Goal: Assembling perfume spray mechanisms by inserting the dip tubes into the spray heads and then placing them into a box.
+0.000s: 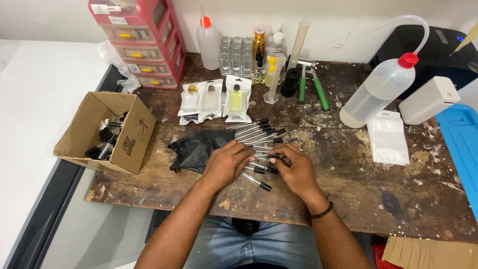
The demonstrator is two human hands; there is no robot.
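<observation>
Several thin clear spray tubes with black caps (256, 133) lie in a row on the worn wooden table (348, 164). My left hand (226, 163) rests flat on the near end of the row, fingers together. My right hand (295, 168) lies beside it, fingertips pinching one tube near its black cap. One tube (256, 181) pokes out beneath my hands. A crumpled black plastic bag (194, 148) sits just left of my left hand.
An open cardboard box (107, 132) with more capped tubes stands at the left. Three clear pouches with small bottles (214, 101) lie behind. A red drawer unit (144, 40), wash bottles (381, 89), glass bottles, green-handled pliers (313, 87) and a white pouch (388, 137) surround.
</observation>
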